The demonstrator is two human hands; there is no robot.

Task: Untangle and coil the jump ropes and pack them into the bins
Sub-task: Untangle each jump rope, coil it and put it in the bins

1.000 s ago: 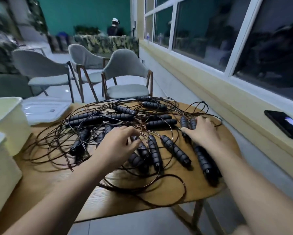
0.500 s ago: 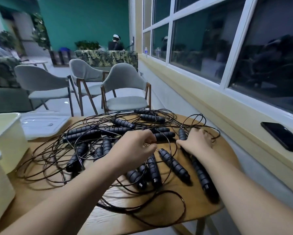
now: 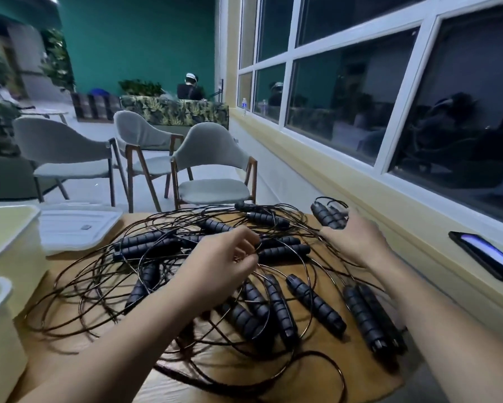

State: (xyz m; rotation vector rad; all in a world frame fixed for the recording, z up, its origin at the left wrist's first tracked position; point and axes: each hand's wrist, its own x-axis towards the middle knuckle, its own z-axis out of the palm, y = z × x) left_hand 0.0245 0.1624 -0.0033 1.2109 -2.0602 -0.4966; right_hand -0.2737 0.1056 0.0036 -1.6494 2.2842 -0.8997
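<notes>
The hands have both moved from resting on the pile to taking hold of it. The right hand (image 3: 358, 242) has raised a pair of handles (image 3: 327, 216) off the worktop (image 3: 358, 373) toward the window side and grips their lower ends. The left hand (image 3: 224, 257) has closed into a pinch on a thin cord (image 3: 273, 267) at the middle of the heap. This looks like the first rope being singled out, with untangling only just begun.

The rest of the jump ropes (image 3: 314, 303) lie knotted across the worktop, and none are in the bins (image 3: 12, 228) at the left.

- The right fingers are smeared by motion.
- It is not possible to trace which cord belongs to the lifted handles.
- The bins are cut off by the frame edge, so their insides do not show.
</notes>
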